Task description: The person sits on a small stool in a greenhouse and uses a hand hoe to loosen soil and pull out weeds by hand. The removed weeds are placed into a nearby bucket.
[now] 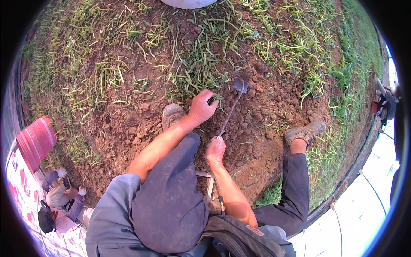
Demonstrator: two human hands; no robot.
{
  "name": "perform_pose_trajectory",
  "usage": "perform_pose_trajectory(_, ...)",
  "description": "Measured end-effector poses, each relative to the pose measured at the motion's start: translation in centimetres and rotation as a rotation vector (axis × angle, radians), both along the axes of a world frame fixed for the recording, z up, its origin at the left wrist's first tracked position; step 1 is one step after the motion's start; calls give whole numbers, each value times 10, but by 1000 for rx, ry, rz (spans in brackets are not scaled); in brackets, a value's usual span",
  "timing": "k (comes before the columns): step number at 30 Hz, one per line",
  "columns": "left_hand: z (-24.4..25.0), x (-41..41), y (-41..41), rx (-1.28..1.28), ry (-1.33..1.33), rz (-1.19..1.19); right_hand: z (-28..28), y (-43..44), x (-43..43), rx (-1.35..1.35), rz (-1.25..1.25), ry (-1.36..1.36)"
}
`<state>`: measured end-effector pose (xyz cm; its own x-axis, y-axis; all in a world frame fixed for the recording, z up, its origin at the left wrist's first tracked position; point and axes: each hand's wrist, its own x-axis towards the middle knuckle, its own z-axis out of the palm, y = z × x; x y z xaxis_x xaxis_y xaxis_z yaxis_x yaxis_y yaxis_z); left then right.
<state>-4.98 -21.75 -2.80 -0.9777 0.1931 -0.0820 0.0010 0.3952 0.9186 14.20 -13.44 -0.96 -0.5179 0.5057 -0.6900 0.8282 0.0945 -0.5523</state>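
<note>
My right hand (215,150) grips the handle of a small hoe with a long thin metal shank; its flat blade (238,84) rests on loose reddish-brown soil ahead. Close to the left of the shank, my left hand (204,107) is curled low over the ground, with a bit of green plant matter at its fingertips; whether it grips this is unclear. Just beyond the left hand lie cut green stems (196,77) scattered over the soil.
My shoes (173,115) stand on broken soil on both sides. A white container (189,2) is at the top edge. At the left are a red woven sack or basket (37,141) and a crouching co-worker (61,199). White plastic sheeting (356,199) borders the right.
</note>
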Motion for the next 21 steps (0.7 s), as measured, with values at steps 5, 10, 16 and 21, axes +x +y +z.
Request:
perform_pose_trajectory(5, 14, 3, 10, -212, 2, -75, 3, 3, -5, -11, 3, -23)
perform_pose_trajectory(10, 1, -2, 13, -184, 38, -62, 14, 4, -12, 154, 56, 95)
perform_pose_trajectory(16, -8, 1, 11, -20, -16, 1, 23, -8, -6, 92, 114, -56)
perform_pose_trajectory(21, -2, 9, 3, -37, -10, -23, 47, -21, 36, 6, 147, -140)
